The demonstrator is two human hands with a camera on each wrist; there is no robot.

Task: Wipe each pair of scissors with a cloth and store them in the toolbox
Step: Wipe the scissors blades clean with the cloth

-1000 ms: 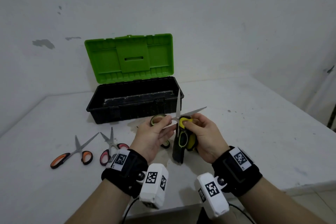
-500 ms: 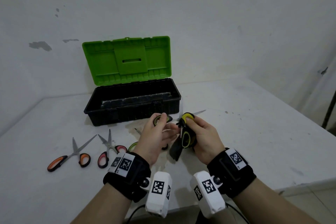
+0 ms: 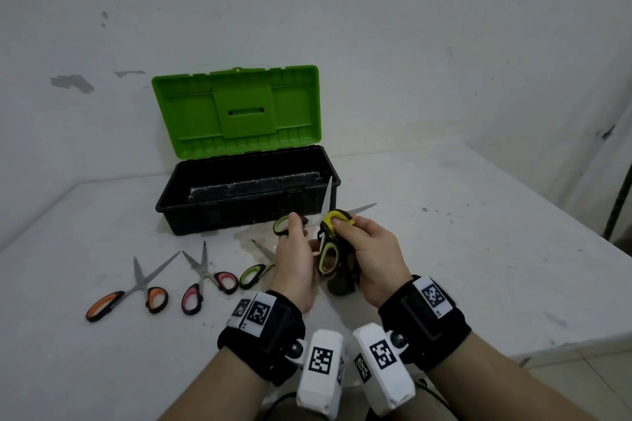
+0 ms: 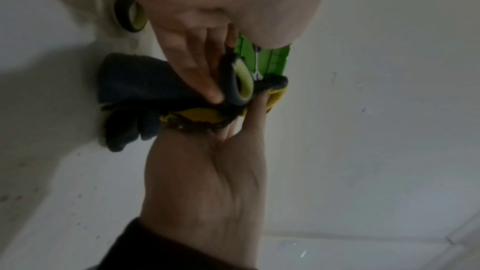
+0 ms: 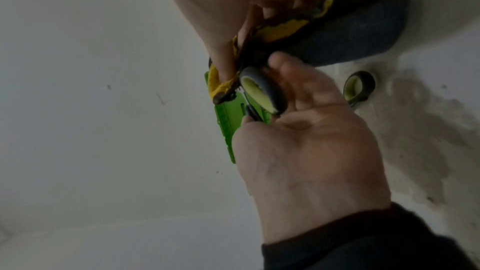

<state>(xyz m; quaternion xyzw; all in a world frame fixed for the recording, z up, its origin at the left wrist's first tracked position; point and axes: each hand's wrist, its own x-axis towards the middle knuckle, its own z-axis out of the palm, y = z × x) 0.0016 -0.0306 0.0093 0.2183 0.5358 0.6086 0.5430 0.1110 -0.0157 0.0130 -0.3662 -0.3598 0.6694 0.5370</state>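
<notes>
My left hand (image 3: pixel 297 243) grips a pair of green-handled scissors (image 3: pixel 327 255) by the handles, above the table in front of the toolbox. The blades are spread, one upright (image 3: pixel 327 195), one pointing right. My right hand (image 3: pixel 345 227) pinches a yellow-and-dark cloth (image 3: pixel 337 217) around the scissors near the pivot; the rest of the cloth hangs below. The left wrist view shows my fingers (image 4: pixel 197 77) on a handle loop (image 4: pixel 241 83) against the cloth (image 4: pixel 140 89). In the right wrist view the cloth (image 5: pixel 280 28) is held next to the loop (image 5: pixel 259 91).
The black toolbox (image 3: pixel 246 212) stands open behind my hands, its green lid (image 3: pixel 236 113) upright against the wall. Orange-handled scissors (image 3: pixel 126 290), pink-handled scissors (image 3: pixel 207 280) and another green-handled pair (image 3: pixel 254 272) lie at the left. The table edge runs along the right.
Half a second ago the cloth covered the blades and the scissors were tipped lower. Now both blades stick out above the cloth again, as one second ago.
</notes>
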